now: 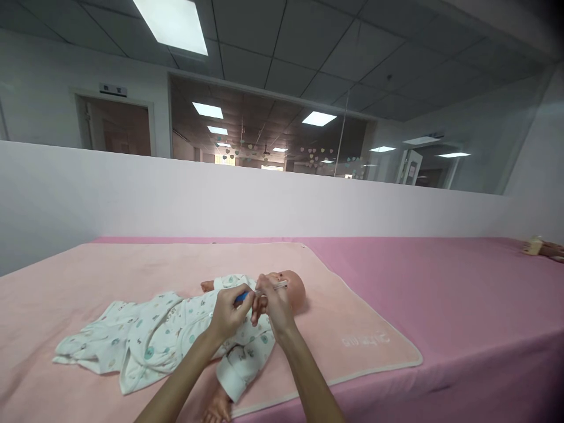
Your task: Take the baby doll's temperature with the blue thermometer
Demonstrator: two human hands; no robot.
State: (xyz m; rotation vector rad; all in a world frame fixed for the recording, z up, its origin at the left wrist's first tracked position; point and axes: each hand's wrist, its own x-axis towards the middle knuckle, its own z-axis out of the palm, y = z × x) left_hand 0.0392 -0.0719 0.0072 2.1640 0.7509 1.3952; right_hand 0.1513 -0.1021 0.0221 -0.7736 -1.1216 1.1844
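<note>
- Nearest, in the left hand [229,311]: fingers pinched round the blue end of a slim white-and-blue plastic stick [241,296].
- In the right hand [277,305]: fingers curled round the stick's paler length, tip poking out beyond; probably held from both sides for steadiness.
- Stick level between both sets of fingers, above the chest of a bald plastic baby doll [296,289].
- Below: doll on its back in white printed clothing [154,329], front likely kept within reach.
- Underneath: peach fabric blanket [352,320], probably as padding, over a pink cloth-covered table [440,294].
- Beyond: plain white wall [264,200].
</note>
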